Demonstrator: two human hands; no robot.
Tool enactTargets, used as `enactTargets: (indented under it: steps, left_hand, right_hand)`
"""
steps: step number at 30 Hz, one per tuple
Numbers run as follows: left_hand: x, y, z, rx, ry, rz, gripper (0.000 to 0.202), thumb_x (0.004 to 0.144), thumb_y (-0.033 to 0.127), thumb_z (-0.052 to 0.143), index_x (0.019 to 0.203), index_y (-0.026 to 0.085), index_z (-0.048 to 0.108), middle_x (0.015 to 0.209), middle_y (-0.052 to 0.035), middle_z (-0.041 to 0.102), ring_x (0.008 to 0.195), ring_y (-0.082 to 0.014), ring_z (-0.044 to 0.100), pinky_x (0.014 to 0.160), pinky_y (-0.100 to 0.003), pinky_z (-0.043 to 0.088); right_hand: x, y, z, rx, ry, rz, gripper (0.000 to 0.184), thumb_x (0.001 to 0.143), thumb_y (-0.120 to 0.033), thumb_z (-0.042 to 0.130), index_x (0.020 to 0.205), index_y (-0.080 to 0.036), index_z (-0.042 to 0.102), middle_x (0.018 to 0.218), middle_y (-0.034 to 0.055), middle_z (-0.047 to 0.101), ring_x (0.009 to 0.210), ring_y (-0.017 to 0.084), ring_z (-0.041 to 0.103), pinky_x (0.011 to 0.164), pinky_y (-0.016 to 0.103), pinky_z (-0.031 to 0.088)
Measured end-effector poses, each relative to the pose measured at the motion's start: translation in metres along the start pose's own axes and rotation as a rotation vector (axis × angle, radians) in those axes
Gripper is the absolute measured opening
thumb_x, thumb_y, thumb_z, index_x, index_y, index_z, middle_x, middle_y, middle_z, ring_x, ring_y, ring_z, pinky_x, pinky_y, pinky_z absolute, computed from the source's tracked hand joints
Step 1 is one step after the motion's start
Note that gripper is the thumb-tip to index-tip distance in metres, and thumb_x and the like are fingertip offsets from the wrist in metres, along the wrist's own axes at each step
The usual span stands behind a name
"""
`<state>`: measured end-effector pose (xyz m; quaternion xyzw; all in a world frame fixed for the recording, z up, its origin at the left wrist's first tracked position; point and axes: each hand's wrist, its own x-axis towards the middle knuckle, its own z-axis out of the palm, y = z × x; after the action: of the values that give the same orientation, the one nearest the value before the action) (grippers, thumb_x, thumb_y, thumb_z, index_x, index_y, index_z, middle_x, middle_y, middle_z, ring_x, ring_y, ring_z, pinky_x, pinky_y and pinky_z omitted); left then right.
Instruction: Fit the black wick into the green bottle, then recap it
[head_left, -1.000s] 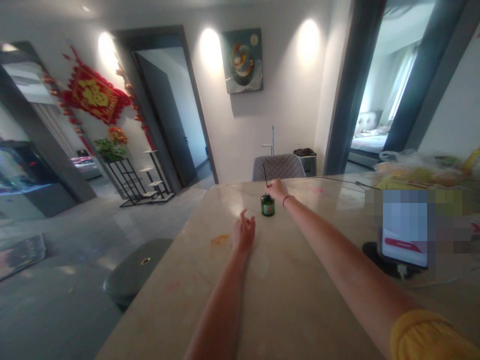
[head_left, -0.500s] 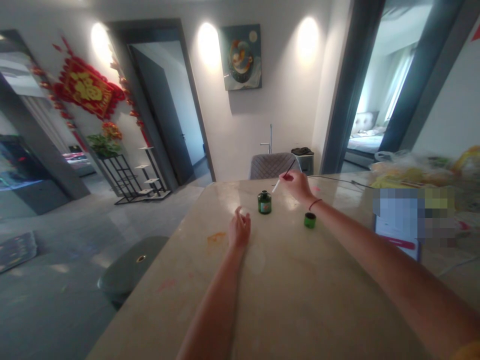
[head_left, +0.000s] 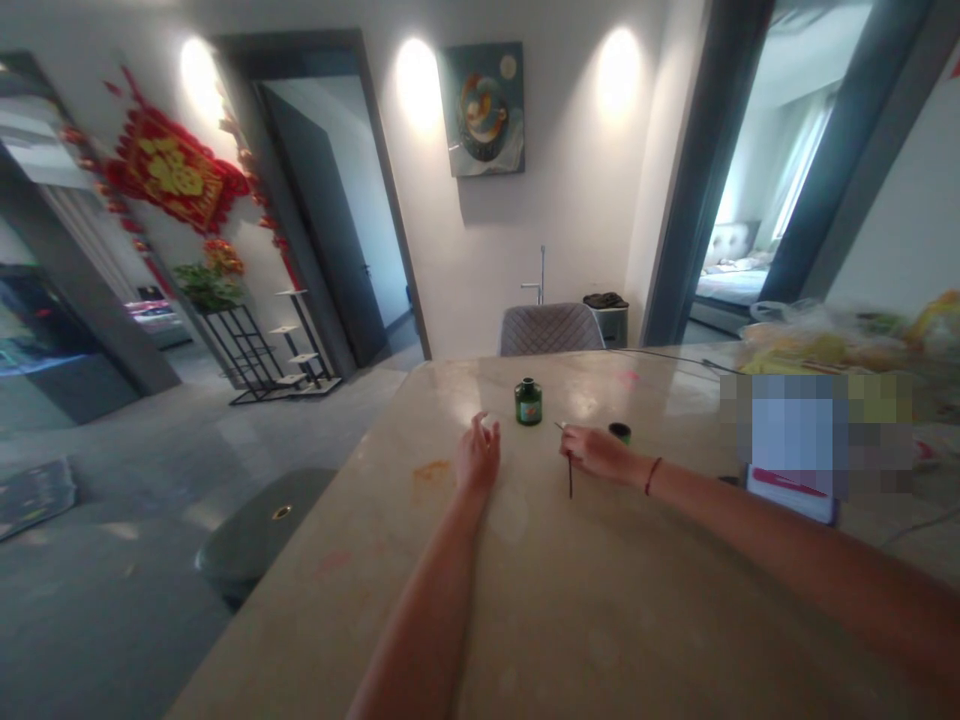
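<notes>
My right hand (head_left: 592, 452) is closed on a thin stick (head_left: 571, 478), low over the table. The stick's dark length points down toward me, and a pale tip shows beyond my fingers. A small dark green glass bottle (head_left: 528, 405) with a label stands upright, its mouth uncovered, between and slightly beyond my hands. Partly hidden behind my right hand is a green cap (head_left: 620, 433), hollow side up. Left of the bottle, my left hand (head_left: 478, 455) rests at the table with fingers loosely bent and apart; I see nothing held in it.
The pale stone table (head_left: 525, 600) has orange and pink stains. At the right are a blurred-out phone (head_left: 791, 490), plastic bags (head_left: 817, 335) and a cable. A grey chair (head_left: 551, 330) stands at the far edge, a green stool (head_left: 262, 530) at the left.
My right hand has come down and toward me, turning the stick so its dark length now points down instead of up. The bottle and my left hand look unchanged.
</notes>
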<state>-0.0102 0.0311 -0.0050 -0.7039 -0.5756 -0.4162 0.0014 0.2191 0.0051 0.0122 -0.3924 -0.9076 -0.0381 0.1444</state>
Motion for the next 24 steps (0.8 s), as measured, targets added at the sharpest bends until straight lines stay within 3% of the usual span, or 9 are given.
enactTargets:
  steps: [7,13,18,21,24]
  left_hand:
    - [0.001,-0.001,0.001,0.015,-0.034,0.008,0.031,0.089,0.036,0.034,0.11,0.018,0.047,0.068,0.0002,0.056,0.07,-0.0135,0.055,0.068,-0.025,0.041]
    - [0.001,-0.002,0.002,0.016,-0.044,0.001,0.03,0.089,0.036,0.035,0.11,0.019,0.047,0.069,0.0003,0.057,0.071,-0.0135,0.055,0.07,-0.025,0.041]
    - [0.001,-0.002,0.002,0.014,-0.058,0.001,0.031,0.089,0.036,0.034,0.109,0.018,0.048,0.068,0.0001,0.057,0.07,-0.0139,0.055,0.07,-0.026,0.041]
    - [0.002,-0.001,0.001,0.016,-0.06,0.003,0.031,0.089,0.036,0.034,0.109,0.017,0.048,0.068,-0.0004,0.057,0.071,-0.0143,0.055,0.069,-0.026,0.041]
    - [0.002,-0.001,0.001,0.02,-0.06,-0.01,0.03,0.089,0.036,0.034,0.108,0.018,0.049,0.068,-0.0003,0.057,0.072,-0.014,0.056,0.069,-0.025,0.041]
  right_hand:
    - [-0.006,-0.001,-0.001,0.016,-0.13,0.039,0.025,0.08,-0.005,0.04,0.077,-0.011,0.064,0.087,0.0122,0.06,0.079,0.017,0.058,0.074,0.028,0.044]
    - [-0.003,0.008,-0.002,0.105,-0.094,0.051,0.035,0.07,0.003,0.042,0.092,-0.012,0.064,0.096,0.0117,0.062,0.089,0.017,0.059,0.081,0.026,0.042]
    - [0.002,0.023,-0.022,-0.115,-0.041,0.285,0.025,0.07,-0.008,0.049,0.09,-0.011,0.065,0.095,0.0168,0.063,0.093,0.025,0.058,0.084,0.036,0.041]
    - [0.003,0.029,-0.034,-0.197,-0.157,0.535,0.027,0.063,-0.018,0.062,0.089,-0.009,0.066,0.098,0.0249,0.061,0.092,0.035,0.058,0.077,0.044,0.043]
    - [0.01,0.033,-0.04,-0.12,-0.263,0.671,0.02,0.054,-0.01,0.065,0.074,-0.009,0.067,0.089,0.0246,0.065,0.085,0.035,0.061,0.069,0.041,0.045]
